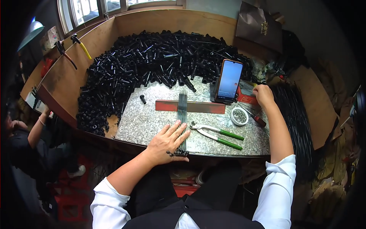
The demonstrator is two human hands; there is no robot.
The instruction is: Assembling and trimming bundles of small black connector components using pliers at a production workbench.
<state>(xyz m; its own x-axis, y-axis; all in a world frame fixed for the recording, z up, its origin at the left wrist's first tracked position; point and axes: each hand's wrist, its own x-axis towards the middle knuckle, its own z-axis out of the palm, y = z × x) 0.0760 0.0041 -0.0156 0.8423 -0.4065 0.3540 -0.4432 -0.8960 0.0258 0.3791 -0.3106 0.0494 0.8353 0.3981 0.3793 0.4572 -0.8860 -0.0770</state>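
The left hand lies with fingers spread on thin rods on a speckled metal sheet. The right hand curls closed beside a phone; what it grips is unclear. Pliers lie just right of the left fingers, black tubes heaped beyond under a window.

The one head-worn view looks steeply down, from close above, at the metal-topped workbench.

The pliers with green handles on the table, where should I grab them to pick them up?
Grab the pliers by the two green handles, coming from the right side. The handles point right and lie slightly spread with bare tabletop around them, while the metal head sits at the left, close beside the left hand and the thin black rods.
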